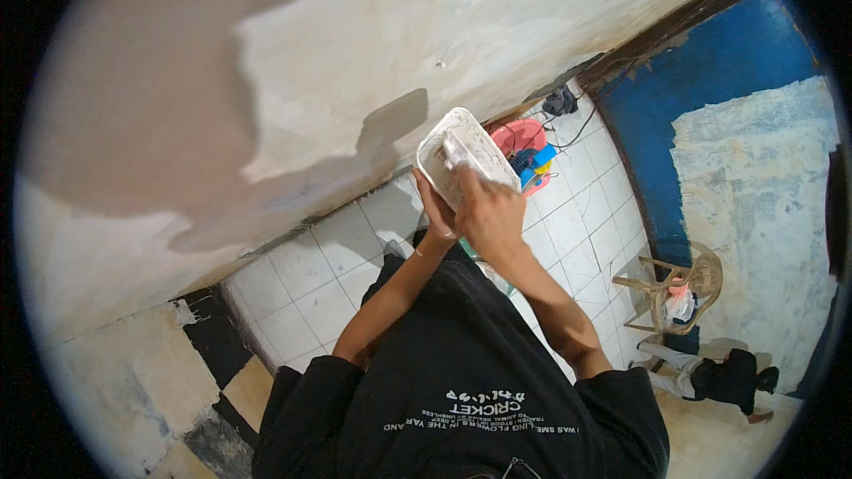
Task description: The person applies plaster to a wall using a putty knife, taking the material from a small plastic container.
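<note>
The left hand [437, 213] is curled under a white tray [466, 158] and holds it up near the middle of the view, just by the wall [373, 44]. The right hand [486, 206] is closed around a scraper [454, 153] that rests in the tray's pale paste. At 2 o'clock from the tray, a pink bucket [524, 135] stands on the tiled floor [311, 293]. I think the tray could tip if the scraper pushes hard on one edge. Then paste would drop on the tiles.
</note>
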The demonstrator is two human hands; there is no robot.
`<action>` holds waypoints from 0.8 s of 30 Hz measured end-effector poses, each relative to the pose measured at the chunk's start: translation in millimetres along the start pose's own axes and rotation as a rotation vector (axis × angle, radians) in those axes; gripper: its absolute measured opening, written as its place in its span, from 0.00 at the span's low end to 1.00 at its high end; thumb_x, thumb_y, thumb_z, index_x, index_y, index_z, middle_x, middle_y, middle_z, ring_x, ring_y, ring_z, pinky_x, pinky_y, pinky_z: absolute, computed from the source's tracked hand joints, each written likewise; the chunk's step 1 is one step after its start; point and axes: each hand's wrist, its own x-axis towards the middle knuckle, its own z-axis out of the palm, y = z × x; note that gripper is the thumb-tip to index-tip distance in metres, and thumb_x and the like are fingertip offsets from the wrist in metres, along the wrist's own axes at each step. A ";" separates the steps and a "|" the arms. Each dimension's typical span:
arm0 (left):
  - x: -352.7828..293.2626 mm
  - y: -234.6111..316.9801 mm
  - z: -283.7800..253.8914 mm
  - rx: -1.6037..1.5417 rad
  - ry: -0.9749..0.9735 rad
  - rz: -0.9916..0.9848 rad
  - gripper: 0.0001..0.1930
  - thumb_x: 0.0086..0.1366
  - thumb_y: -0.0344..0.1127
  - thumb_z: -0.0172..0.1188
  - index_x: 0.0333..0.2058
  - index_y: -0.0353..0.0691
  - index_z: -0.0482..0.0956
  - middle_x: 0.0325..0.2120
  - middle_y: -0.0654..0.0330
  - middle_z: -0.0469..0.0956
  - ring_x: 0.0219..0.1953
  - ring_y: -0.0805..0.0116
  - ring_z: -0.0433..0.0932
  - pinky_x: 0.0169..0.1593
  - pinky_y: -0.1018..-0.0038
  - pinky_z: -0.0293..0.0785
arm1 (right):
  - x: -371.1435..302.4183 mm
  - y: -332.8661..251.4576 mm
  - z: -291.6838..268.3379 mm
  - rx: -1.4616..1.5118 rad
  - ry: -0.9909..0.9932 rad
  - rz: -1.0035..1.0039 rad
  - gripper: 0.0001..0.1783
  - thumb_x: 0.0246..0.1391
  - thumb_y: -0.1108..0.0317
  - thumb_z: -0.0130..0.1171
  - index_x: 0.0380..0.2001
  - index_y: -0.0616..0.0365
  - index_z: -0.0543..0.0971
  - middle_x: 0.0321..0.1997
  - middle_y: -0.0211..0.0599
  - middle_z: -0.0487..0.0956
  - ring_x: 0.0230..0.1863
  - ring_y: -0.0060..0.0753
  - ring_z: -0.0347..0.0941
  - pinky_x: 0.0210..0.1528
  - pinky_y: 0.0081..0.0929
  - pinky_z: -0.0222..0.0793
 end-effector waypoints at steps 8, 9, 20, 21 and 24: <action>-3.0 6.7 6.0 -0.084 0.060 0.010 0.35 0.66 0.66 0.30 0.62 0.47 0.57 0.58 0.60 0.63 0.58 0.61 0.65 0.61 0.63 0.60 | 14.0 12.8 -10.3 0.134 0.122 0.122 0.15 0.41 0.75 0.54 0.36 0.56 0.73 0.21 0.42 0.77 0.20 0.42 0.76 0.19 0.36 0.68; -3.5 5.4 14.1 -0.044 0.107 0.021 0.36 0.66 0.66 0.30 0.62 0.47 0.56 0.58 0.60 0.64 0.58 0.61 0.65 0.62 0.63 0.60 | 13.9 12.7 -7.7 0.151 0.118 0.137 0.13 0.41 0.75 0.55 0.35 0.57 0.73 0.21 0.44 0.76 0.21 0.44 0.75 0.20 0.36 0.68; -0.9 8.6 8.8 -0.089 0.058 -0.016 0.35 0.66 0.65 0.32 0.60 0.45 0.58 0.57 0.60 0.64 0.58 0.60 0.64 0.62 0.62 0.59 | 20.8 4.4 3.0 0.256 0.122 0.145 0.14 0.38 0.79 0.52 0.34 0.59 0.75 0.19 0.47 0.75 0.20 0.50 0.74 0.22 0.40 0.68; -0.6 10.1 11.2 -0.104 0.050 -0.030 0.35 0.65 0.65 0.33 0.60 0.45 0.59 0.57 0.60 0.64 0.58 0.60 0.64 0.61 0.61 0.59 | 20.0 -0.2 3.6 0.256 0.118 0.130 0.14 0.38 0.79 0.53 0.34 0.59 0.75 0.19 0.46 0.76 0.20 0.49 0.74 0.22 0.40 0.68; -10.3 12.3 17.1 0.038 -0.119 0.190 0.32 0.66 0.63 0.35 0.58 0.45 0.61 0.55 0.60 0.66 0.56 0.60 0.67 0.61 0.62 0.60 | 13.9 -12.2 4.6 0.270 0.127 0.039 0.14 0.37 0.78 0.54 0.33 0.58 0.76 0.21 0.45 0.77 0.22 0.47 0.75 0.23 0.37 0.68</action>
